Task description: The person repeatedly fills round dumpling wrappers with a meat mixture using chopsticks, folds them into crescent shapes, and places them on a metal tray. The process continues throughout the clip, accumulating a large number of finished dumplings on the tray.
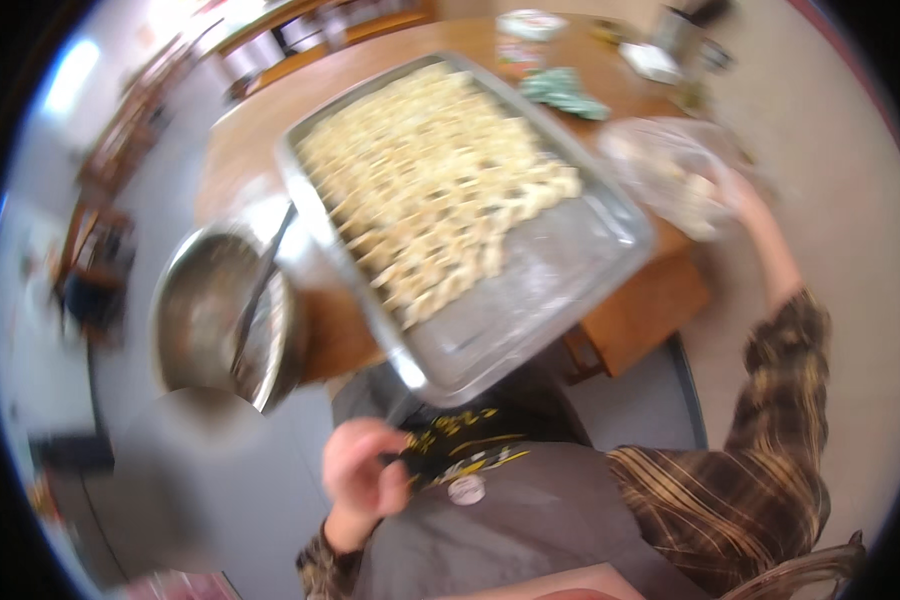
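Note:
My right hand (724, 187) is at or inside the mouth of a clear plastic bag (656, 154) that holds pale pieces, perhaps dough; plastic and blur hide its fingers. My left hand (366, 465), curled loosely with thumb and fingers apart, is in front of my apron (525, 517) with nothing seen in it. Between the hands and farther out, a large metal baking tray (540, 277) rests tilted in view on the wooden table. Rows of small pale dough pieces (435, 172) cover its far and left parts, while bare metal shows at its near right end.
Left of the tray, a metal mixing bowl (202, 315) holds a dark-handled utensil (262, 289). A green cloth (562, 91) and a lidded tub (525, 41) stand beyond the tray on the wooden table (240, 142). A wooden drawer or box (649, 311) juts out below the bag.

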A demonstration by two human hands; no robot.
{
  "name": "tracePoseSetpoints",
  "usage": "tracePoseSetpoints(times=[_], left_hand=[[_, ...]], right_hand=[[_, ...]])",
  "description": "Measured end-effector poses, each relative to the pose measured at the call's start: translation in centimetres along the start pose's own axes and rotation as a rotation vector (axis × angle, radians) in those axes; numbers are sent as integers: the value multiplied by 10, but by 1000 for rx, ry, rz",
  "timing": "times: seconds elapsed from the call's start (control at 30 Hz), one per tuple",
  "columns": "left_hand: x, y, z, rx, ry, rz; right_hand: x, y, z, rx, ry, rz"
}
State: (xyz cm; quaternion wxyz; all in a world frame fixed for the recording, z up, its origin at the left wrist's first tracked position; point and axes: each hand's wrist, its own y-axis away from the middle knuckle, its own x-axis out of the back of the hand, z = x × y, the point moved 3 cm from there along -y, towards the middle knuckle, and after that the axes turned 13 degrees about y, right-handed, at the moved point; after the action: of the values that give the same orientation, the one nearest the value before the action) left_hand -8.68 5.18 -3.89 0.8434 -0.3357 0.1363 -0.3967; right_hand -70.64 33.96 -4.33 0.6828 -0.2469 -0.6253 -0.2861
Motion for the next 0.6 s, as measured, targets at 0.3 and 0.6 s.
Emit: tracePoseSetpoints(times=[0.3,0.6], left_hand=[[-22,-28,11,-285,-447,-302],[-5,-18,-8,-212,-393,-224]], right_hand=[[28,49,37,5,93,328],[198,153,-172,-113,-680,180]])
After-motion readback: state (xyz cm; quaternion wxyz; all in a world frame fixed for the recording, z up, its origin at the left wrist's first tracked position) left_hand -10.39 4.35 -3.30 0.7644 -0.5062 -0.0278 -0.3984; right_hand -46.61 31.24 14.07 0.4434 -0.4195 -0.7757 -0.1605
